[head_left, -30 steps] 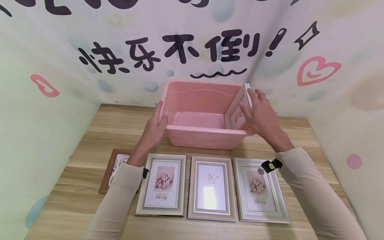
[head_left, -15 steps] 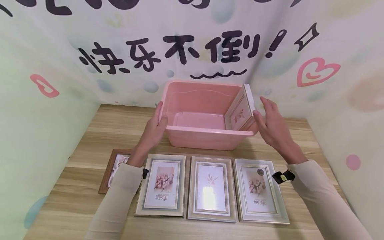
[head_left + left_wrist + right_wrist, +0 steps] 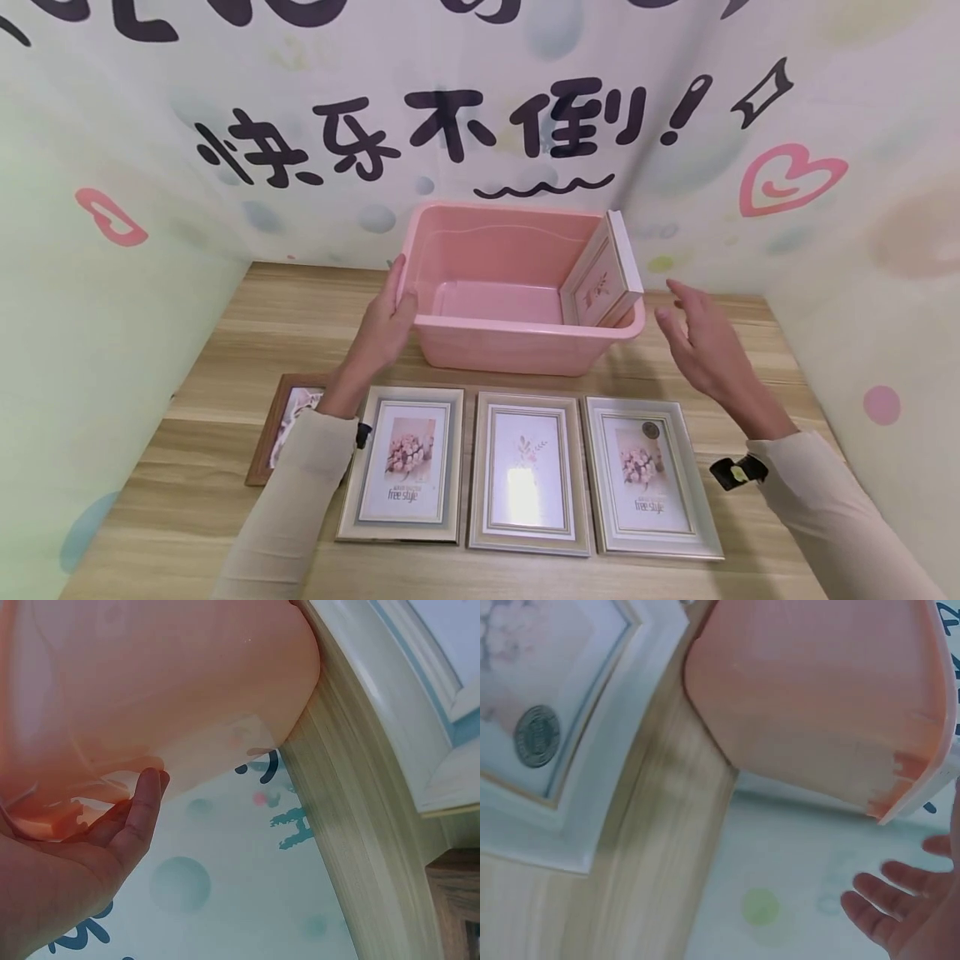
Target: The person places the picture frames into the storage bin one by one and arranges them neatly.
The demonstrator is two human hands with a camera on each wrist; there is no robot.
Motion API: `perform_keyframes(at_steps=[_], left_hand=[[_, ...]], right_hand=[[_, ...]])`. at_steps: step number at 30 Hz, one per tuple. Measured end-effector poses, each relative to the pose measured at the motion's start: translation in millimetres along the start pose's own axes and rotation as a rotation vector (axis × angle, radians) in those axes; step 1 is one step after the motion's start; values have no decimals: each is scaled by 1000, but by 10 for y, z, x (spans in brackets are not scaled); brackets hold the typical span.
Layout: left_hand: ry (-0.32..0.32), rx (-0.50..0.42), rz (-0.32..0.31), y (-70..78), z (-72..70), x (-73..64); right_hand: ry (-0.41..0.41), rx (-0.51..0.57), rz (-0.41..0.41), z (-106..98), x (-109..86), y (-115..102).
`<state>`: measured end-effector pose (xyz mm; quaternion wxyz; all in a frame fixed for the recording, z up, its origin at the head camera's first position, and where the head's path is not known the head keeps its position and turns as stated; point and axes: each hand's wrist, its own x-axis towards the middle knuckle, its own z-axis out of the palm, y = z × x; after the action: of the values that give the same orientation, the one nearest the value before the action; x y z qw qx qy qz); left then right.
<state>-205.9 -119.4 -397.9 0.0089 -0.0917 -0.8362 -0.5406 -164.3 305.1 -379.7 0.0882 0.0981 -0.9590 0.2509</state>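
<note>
At the left end of a pink plastic tub (image 3: pixel 517 347), my left hand (image 3: pixel 382 325) grips the rim, its fingers hooked under it in the left wrist view. A pale picture frame (image 3: pixel 598 283) with a small floral print leans against the tub's right inner wall, its top edge standing above the rim. My right hand (image 3: pixel 705 342) hangs in the air just right of the tub, fingers spread and holding nothing. Its fingers (image 3: pixel 885 896) also show apart from the tub in the right wrist view.
Three light frames lie face up in a row before the tub: a left one (image 3: pixel 408 454), a middle one (image 3: pixel 525 492) and a right one (image 3: pixel 648 475). My left forearm partly covers a brown wooden frame (image 3: pixel 264 433). A printed wall cloth (image 3: pixel 315 217) rises behind the table.
My right hand has let go of the frame in the tub and drawn away to the right and toward me. The frame stays leaning there; my left hand keeps its place on the rim.
</note>
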Motion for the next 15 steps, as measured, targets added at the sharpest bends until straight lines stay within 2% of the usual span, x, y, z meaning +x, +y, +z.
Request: perform_keyframes(at_steps=[6,11,15], left_hand=[[1,-10,1,-14,-3,-2],[0,-8,3,-19,-6,0],[3,2,-1,-18,-5,3]], right_hand=[[-249,-9,-16,81,-130,149],[-385,43,-30,167,-256,278],[-450,46,-19,246,-357,402]])
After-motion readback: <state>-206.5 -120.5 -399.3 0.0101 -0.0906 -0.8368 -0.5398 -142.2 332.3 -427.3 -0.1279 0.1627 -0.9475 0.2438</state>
